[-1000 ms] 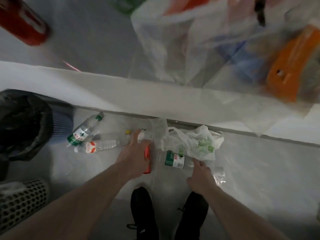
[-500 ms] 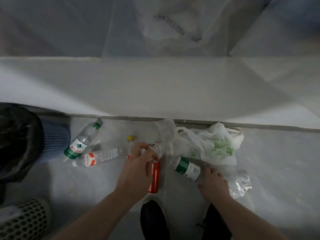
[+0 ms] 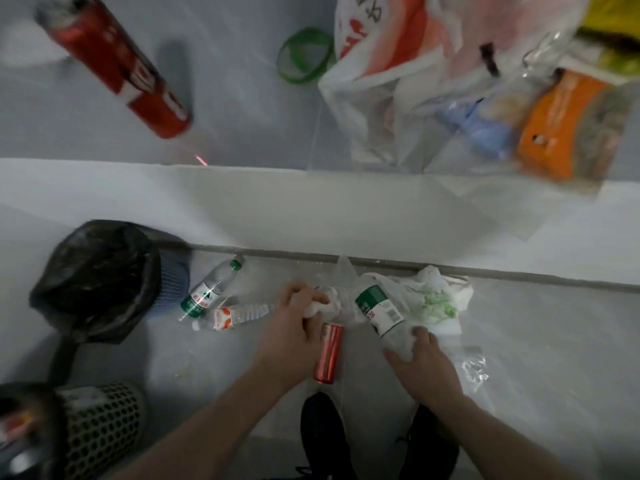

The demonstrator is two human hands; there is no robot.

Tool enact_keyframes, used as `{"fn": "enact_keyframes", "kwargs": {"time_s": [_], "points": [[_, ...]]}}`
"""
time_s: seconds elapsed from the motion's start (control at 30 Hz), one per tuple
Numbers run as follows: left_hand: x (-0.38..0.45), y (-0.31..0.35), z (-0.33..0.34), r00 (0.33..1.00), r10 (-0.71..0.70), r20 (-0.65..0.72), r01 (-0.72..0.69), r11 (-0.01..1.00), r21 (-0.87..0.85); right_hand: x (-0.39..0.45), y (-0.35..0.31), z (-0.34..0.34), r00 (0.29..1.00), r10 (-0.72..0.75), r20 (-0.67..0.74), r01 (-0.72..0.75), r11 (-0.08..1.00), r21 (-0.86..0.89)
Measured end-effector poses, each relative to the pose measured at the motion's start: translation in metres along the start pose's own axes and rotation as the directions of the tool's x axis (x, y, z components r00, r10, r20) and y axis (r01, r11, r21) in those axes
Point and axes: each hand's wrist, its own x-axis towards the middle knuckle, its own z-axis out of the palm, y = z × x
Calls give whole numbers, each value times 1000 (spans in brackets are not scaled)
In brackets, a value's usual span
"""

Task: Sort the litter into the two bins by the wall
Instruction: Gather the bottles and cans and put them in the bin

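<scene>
Litter on the floor (image 3: 519, 341) by the wall, left hand (image 3: 289, 327) clutching crumpled white paper (image 3: 323, 304), right hand (image 3: 420, 367) gripping a green-labelled bottle (image 3: 381, 311), red can (image 3: 328, 353) between them, two bins (image 3: 100, 275) at left.

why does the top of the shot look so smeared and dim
Head view: dim, flat light throughout; the big red can and bags up top are motion-blurred and stretched by the wide lens, while the floor bottle and small can stay fairly sharp.

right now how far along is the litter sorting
Early. The pale mesh bin already holds something. In hand: left hand grips crumpled white litter, right hand holds a green-label bottle. Left on the floor: two bottles, red can, white bag.
</scene>
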Motion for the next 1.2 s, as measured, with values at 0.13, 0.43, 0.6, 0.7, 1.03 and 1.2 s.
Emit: {"fn": "enact_keyframes", "kwargs": {"time_s": [0.13, 0.43, 0.6, 0.7, 1.03, 1.2], "points": [[-19, 3, -42, 999, 50, -15, -49, 998, 29, -12, -48, -18, 993, -119, 20, 121, 984, -130], [-166, 18, -192, 935, 43, -351, -70, 995, -65, -174, -170, -71, 939, -344, -1, 334, 912, -238], [-244, 10, -266, 866, 46, -497, -75, 996, -40, -257, -241, -74, 839, -543, -29, 507, 800, -321], [-292, -15, -300, 826, -18, -563, -28, 997, -74, -309, -268, -55, 755, -655, -28, 607, 714, -348], [-385, -103, -390, 594, -330, -734, 165, 943, -290, -389, -326, 44, 582, -813, -11, 771, 557, -308], [-395, -152, -405, 505, -463, -728, 260, 886, -384, -388, -362, 104, 554, -831, 42, 799, 517, -308]]}}
